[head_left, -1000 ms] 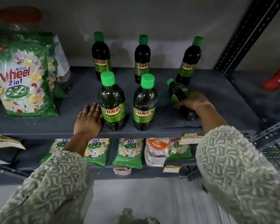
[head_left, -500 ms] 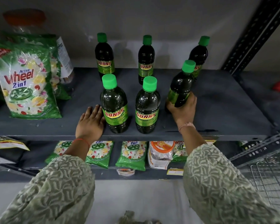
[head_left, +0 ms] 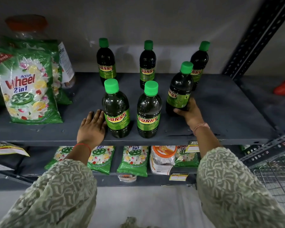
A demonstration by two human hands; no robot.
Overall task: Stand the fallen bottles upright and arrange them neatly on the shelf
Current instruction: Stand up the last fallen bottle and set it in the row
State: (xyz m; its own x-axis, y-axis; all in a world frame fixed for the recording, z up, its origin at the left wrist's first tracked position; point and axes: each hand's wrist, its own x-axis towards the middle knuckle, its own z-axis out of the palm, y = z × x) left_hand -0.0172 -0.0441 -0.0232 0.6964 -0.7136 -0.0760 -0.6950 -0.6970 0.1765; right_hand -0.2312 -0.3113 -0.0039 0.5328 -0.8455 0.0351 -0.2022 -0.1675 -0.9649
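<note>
the grey shelf (head_left: 220, 112) is seen carrying six bottles, all upright. three are lined at the back, two at the front. the sixth bottle (head_left: 178, 91) is gripped low by the right hand (head_left: 190, 112), fingers wrapped around it; alignment is judged left. the left hand (head_left: 91, 127) is laid flat, fingers spread.

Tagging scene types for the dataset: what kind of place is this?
Most likely a small shop or supermarket aisle. A grey metal shelf carries identical Sunny bottles in rows, Wheel detergent packs stand beside them, and yellow price tags reading "Super Market" hang on the shelf edge.
</note>
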